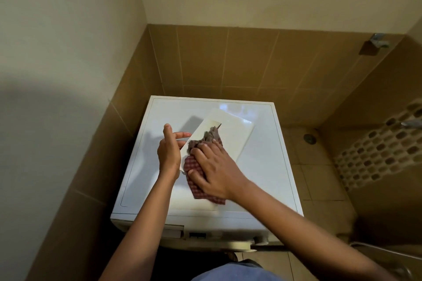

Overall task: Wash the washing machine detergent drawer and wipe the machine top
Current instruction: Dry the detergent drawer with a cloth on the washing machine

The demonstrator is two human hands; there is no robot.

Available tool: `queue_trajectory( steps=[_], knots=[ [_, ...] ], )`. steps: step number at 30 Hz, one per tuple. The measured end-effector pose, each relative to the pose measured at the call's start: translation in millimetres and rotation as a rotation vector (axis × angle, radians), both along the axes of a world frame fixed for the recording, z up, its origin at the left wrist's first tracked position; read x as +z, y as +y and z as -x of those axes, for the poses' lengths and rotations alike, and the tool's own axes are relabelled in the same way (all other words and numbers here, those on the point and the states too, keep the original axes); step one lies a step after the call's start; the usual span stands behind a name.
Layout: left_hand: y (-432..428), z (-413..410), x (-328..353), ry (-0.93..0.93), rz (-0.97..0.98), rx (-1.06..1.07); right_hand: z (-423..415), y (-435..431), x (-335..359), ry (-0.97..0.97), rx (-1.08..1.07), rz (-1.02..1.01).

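The white detergent drawer [230, 134] lies slantwise over the washing machine top [262, 166], its far end pointing to the back right. My left hand [169, 150] steadies the drawer's left edge near its front end, with straight fingers against it and the thumb raised clear. My right hand [214, 166] grips a red checked cloth [198, 187] and presses it onto the drawer's near half. Part of the cloth is bunched up under my fingertips, and the drawer's near end is hidden beneath the cloth and hand.
The machine stands in a corner, with brown tiled walls [205, 59] close behind and to the left. On the right lies a tiled floor with a drain [308, 138] and a pebble-patterned strip [374, 146]. The open drawer slot [173, 231] shows at the machine's front left.
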State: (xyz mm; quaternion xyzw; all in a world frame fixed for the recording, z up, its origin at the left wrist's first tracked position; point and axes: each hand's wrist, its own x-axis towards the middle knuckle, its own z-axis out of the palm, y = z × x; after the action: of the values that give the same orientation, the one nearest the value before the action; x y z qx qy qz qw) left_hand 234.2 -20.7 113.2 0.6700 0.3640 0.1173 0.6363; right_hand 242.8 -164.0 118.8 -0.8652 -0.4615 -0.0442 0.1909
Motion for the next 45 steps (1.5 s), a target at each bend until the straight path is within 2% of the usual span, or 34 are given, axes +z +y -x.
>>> queue_trajectory(
  steps=[2, 8, 14, 22, 27, 31, 33, 37, 40, 45],
  knots=[
    [1, 0, 1, 0.006, -0.001, -0.039, -19, -10, 4, 0.012, 0.023, 0.069],
    [-3, -4, -3, 0.021, -0.062, -0.062, -72, -5, 6, 0.146, -0.219, 0.229],
    [-7, -3, 1, -0.013, -0.051, -0.018, -94, 38, 2, 0.193, -0.548, 0.156],
    [1, -2, -4, -0.062, 0.307, 0.059, -12, 55, 0, 0.172, -0.204, 0.191],
    [2, 3, 0, -0.077, 0.356, 0.058, -10, 27, 4, 0.097, -0.025, 0.207],
    [-1, 4, 1, 0.002, 0.231, -0.008, -30, 10, 4, 0.022, -0.066, 0.244],
    [-3, 4, 3, 0.041, 0.095, -0.087, -56, 9, 5, 0.041, -0.171, 0.291],
    [-6, 2, 6, 0.046, -0.104, -0.206, -113, 2, 5, 0.165, -0.379, 0.253],
    [-6, 4, 2, 0.042, -0.166, -0.226, -132, -11, 5, 0.262, -0.499, 0.264],
    [-7, 4, -2, 0.009, -0.186, -0.184, -90, -21, 6, 0.242, -0.58, 0.303]
  ],
)
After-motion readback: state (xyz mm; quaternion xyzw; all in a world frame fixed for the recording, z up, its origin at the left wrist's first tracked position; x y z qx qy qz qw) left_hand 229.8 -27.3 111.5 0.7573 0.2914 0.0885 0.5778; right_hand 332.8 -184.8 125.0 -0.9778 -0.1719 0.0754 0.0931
